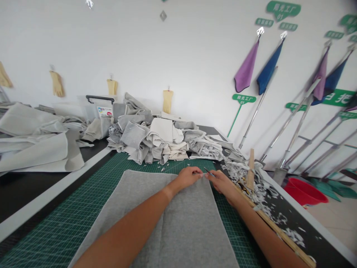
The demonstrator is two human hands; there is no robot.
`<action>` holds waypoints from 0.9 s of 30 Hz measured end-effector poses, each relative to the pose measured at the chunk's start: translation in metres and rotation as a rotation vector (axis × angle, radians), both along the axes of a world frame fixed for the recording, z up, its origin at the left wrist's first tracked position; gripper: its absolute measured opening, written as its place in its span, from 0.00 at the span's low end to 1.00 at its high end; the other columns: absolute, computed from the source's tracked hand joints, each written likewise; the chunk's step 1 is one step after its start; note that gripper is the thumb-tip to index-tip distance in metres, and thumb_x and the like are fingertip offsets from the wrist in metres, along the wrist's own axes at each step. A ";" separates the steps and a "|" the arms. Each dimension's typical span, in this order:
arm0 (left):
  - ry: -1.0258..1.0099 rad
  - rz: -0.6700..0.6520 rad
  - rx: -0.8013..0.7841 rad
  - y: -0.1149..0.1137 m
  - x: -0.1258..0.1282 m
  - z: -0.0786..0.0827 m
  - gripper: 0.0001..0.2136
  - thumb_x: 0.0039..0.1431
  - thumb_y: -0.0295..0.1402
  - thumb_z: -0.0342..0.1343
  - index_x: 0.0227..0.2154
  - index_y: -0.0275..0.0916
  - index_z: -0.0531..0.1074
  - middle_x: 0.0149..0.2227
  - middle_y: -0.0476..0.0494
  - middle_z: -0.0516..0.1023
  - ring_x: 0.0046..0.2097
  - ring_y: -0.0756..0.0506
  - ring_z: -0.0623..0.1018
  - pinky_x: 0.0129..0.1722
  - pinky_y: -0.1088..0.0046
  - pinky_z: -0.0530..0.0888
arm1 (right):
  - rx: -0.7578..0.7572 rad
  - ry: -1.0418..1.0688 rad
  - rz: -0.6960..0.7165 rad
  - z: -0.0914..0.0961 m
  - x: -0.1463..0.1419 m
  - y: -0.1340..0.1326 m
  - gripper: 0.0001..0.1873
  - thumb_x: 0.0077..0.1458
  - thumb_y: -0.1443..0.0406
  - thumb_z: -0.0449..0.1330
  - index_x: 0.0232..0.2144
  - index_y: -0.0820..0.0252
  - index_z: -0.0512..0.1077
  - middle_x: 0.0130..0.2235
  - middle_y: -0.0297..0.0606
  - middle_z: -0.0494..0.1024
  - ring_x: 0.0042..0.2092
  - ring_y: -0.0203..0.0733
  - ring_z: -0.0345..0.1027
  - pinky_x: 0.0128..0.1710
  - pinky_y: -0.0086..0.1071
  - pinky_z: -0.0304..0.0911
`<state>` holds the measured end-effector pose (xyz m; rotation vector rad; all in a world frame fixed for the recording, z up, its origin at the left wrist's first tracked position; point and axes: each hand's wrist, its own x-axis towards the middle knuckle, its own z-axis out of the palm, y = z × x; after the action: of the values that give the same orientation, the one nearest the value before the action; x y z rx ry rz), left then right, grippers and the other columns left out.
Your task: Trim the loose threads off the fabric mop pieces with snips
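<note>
A grey cloth [167, 223] lies flat on the green cutting mat [78, 219]. My left hand [189, 176] is closed in a pinch on the cloth's far right corner. Right beside it, my right hand [220, 182] is closed around a small thin tool [208, 172], whose tip points at that same corner. Both forearms stretch over the cloth.
A heap of grey and cream cloth pieces [161, 139] sits past the mat. More folded grey fabric [36, 143] lies at the left. A wooden ruler [275, 229] and fabric scraps [245, 175] line the right table edge. A red basin [305, 190] and leaning mops [264, 93] stand on the right.
</note>
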<state>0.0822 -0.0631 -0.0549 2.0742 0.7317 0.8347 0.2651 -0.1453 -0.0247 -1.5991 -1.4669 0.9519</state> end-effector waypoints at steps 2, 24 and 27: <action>-0.009 -0.015 0.010 0.000 -0.001 0.000 0.15 0.59 0.41 0.54 0.42 0.40 0.80 0.41 0.46 0.82 0.42 0.45 0.78 0.45 0.73 0.71 | -0.003 0.012 -0.003 0.000 -0.001 0.000 0.20 0.55 0.47 0.57 0.33 0.57 0.67 0.14 0.21 0.52 0.15 0.29 0.44 0.13 0.23 0.39; -0.204 -0.036 -0.107 0.000 -0.002 0.009 0.15 0.58 0.40 0.57 0.40 0.34 0.80 0.37 0.42 0.81 0.39 0.45 0.76 0.40 0.73 0.70 | 0.075 0.137 0.056 -0.007 -0.003 -0.003 0.23 0.60 0.48 0.55 0.24 0.57 0.58 0.21 0.25 0.53 0.21 0.30 0.44 0.18 0.25 0.40; -0.228 -0.046 -0.137 -0.001 -0.003 0.011 0.15 0.58 0.40 0.58 0.39 0.34 0.79 0.36 0.42 0.81 0.37 0.46 0.75 0.38 0.73 0.69 | 0.092 0.118 0.056 -0.010 -0.003 -0.003 0.22 0.60 0.47 0.55 0.27 0.57 0.62 0.23 0.26 0.53 0.22 0.31 0.45 0.19 0.25 0.42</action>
<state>0.0793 -0.0640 -0.0441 1.8321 0.5976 0.9498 0.2621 -0.1484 -0.0343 -1.4187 -1.4589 0.9798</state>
